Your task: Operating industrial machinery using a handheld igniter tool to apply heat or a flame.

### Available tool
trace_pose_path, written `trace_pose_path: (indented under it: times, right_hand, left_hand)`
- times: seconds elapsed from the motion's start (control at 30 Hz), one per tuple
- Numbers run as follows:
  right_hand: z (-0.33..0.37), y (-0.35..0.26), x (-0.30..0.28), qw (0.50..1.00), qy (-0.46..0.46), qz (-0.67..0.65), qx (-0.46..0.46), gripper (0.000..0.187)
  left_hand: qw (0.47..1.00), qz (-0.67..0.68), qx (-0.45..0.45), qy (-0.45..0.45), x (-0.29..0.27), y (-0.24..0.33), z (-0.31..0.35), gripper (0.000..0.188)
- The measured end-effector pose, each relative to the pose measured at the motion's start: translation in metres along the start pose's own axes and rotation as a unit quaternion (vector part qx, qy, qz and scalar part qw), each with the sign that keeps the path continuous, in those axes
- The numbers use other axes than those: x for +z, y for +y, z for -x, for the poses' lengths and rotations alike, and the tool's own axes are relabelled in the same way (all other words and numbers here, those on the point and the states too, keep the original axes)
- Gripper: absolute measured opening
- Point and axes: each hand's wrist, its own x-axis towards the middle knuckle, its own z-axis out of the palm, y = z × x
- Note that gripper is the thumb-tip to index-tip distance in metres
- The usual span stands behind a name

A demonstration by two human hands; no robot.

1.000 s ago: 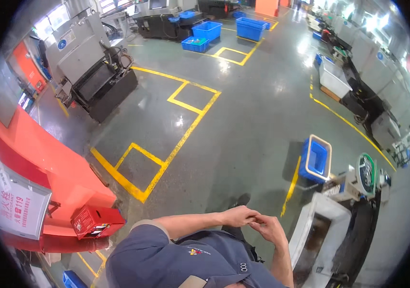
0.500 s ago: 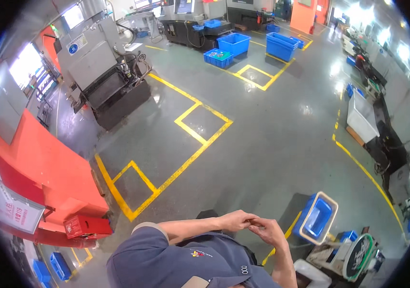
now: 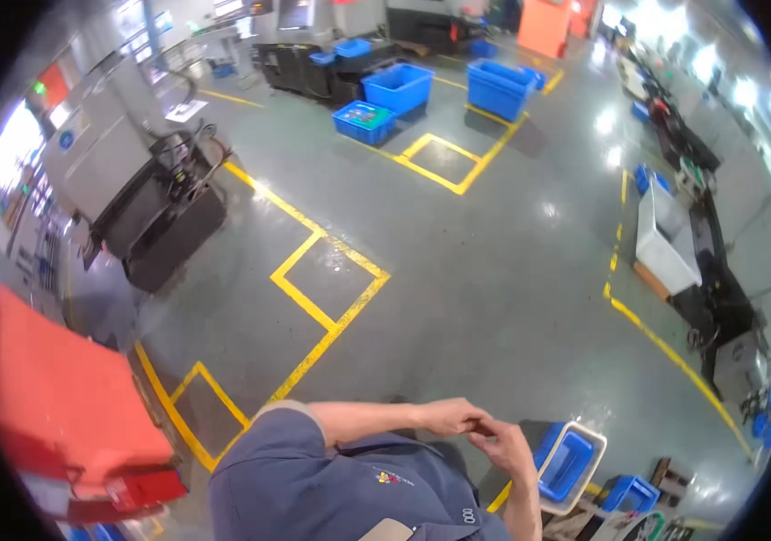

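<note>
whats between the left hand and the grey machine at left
The head view shows grey floor with yellow lines between the left hand and machine.

A grey machine (image 3: 101, 153) with a black base (image 3: 174, 236) stands at the left of the frame, above an orange block (image 3: 61, 388) and a red box (image 3: 149, 488). Blue bins (image 3: 402, 95) sit at upper centre, a white tub (image 3: 660, 242) at right; yellow lines (image 3: 335, 327) cross the grey floor (image 3: 494, 270).

Factory workshop, grey industrial machine (image 3: 101, 149), blue bins (image 3: 496, 96), yellow floor lines (image 3: 464, 187)
</note>
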Motion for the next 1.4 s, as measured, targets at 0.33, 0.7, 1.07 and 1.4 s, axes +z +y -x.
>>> trace_pose_path:
  times: [0.33,0.7,1.07,1.4]
  right_hand:
    - [-0.160,0.074,-0.165,0.990,0.122,-0.058,-0.040,0.037]
    - [-0.323,0.151,-0.430,0.981,0.164,-0.090,-0.048,0.034]
    - [-0.541,0.195,-0.621,0.992,0.122,0.026,-0.030,0.033]
    - [-0.667,0.186,-0.779,0.975,0.219,-0.012,0.032,0.041]
  left_hand:
    - [0.989,-0.060,-0.077,-0.110,-0.156,-0.014,-0.242,0.030]
    - [0.985,-0.108,-0.040,-0.127,-0.292,-0.041,-0.548,0.027]
    - [0.991,-0.070,-0.087,-0.076,-0.456,-0.075,-0.759,0.021]
    - [0.973,-0.091,-0.021,-0.211,-0.604,-0.064,-0.976,0.028]
